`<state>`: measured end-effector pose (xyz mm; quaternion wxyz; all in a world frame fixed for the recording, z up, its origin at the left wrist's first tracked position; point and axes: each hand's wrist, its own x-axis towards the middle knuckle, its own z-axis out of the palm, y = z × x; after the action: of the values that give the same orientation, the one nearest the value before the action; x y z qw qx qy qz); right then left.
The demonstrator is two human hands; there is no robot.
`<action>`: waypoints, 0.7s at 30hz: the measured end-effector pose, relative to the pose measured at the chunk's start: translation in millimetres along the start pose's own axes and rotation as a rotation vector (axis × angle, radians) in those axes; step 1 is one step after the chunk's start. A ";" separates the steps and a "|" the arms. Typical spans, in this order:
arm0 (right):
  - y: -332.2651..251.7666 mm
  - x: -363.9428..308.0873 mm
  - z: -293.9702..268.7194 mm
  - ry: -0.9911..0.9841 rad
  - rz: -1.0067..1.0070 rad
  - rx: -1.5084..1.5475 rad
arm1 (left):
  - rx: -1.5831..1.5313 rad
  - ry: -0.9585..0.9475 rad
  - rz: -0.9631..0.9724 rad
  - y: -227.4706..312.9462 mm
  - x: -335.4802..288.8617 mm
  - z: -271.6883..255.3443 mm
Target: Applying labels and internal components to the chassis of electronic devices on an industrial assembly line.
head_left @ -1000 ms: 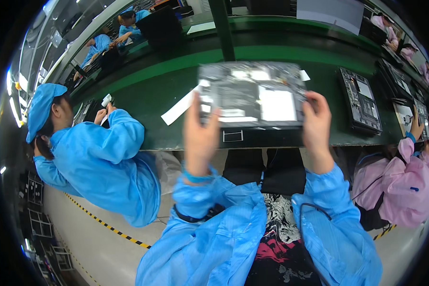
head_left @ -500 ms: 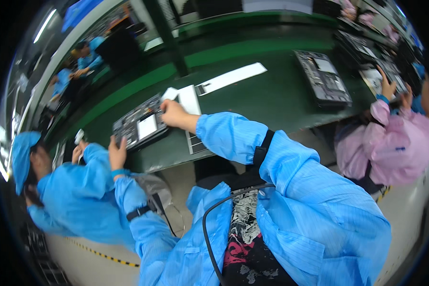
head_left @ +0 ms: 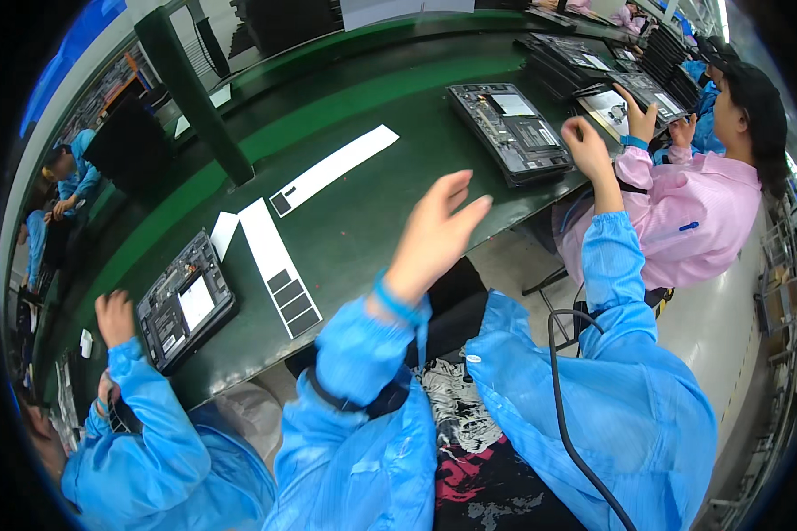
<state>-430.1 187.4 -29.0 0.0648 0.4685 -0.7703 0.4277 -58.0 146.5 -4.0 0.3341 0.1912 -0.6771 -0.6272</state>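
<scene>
An opened laptop base (head_left: 509, 133), dark with its inner parts showing, lies on the green bench ahead to the right. My right hand (head_left: 591, 155) is beside its right edge, fingers bent and nothing visible in them; I cannot tell whether it touches the base. My left hand (head_left: 434, 232) is in the air over the bench's front edge, short of the base, its fingers apart and nothing in them. A second opened laptop base (head_left: 186, 301) lies at the left, with a blue-sleeved co-worker's hand (head_left: 115, 319) at its far left side.
White strips with black pads (head_left: 283, 265) and a longer white strip (head_left: 341, 168) lie mid-bench. A green post (head_left: 195, 102) rises behind them. A pink-sleeved co-worker (head_left: 673, 212) handles another laptop part at right. A black cable (head_left: 553, 389) hangs before me.
Both my hands have left the left laptop base and moved right, toward the other one. My view has turned right. The left co-worker's hand has come to the left base.
</scene>
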 end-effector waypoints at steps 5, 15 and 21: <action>44.9 -11.4 33.2 0.009 0.219 0.392 | 0.223 0.216 -0.100 -53.3 88.9 74.6; 23.8 -18.6 39.5 0.303 0.268 0.306 | 0.238 0.543 -0.031 -58.6 107.8 124.2; -48.9 -47.6 41.9 0.453 0.142 0.790 | -0.316 0.673 0.068 -60.5 121.6 95.8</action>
<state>-353.2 179.4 -49.8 0.0188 0.2980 -0.5448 0.7836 -219.6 124.7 -36.3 0.5841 0.3100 -0.4302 -0.6145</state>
